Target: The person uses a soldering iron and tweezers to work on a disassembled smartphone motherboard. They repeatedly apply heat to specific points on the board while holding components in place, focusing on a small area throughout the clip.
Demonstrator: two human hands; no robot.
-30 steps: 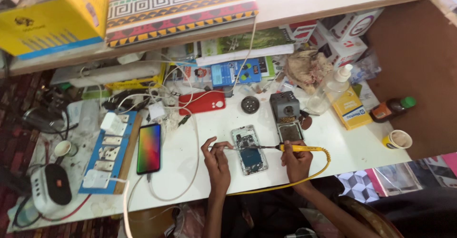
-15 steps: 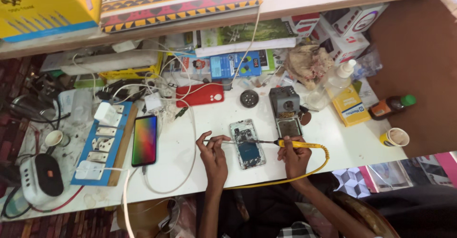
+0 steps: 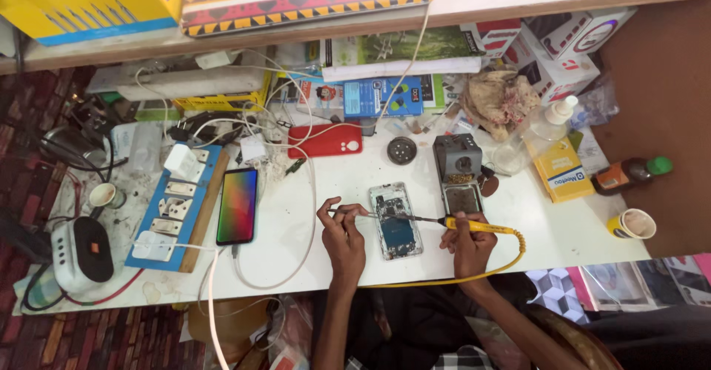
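Head view: an opened phone (image 3: 396,220) lies flat mid-desk (image 3: 563,222). The right hand (image 3: 468,244) has its grip clamped on a yellow soldering iron (image 3: 474,225), tip over the phone's board. The left hand (image 3: 342,233) pinches thin tweezers (image 3: 354,212) at the phone's left edge.

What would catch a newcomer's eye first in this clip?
The opened phone lies at the centre of the white table, between both hands. The right hand holds a yellow soldering iron to it. A lit rainbow-screen phone glows to the left.
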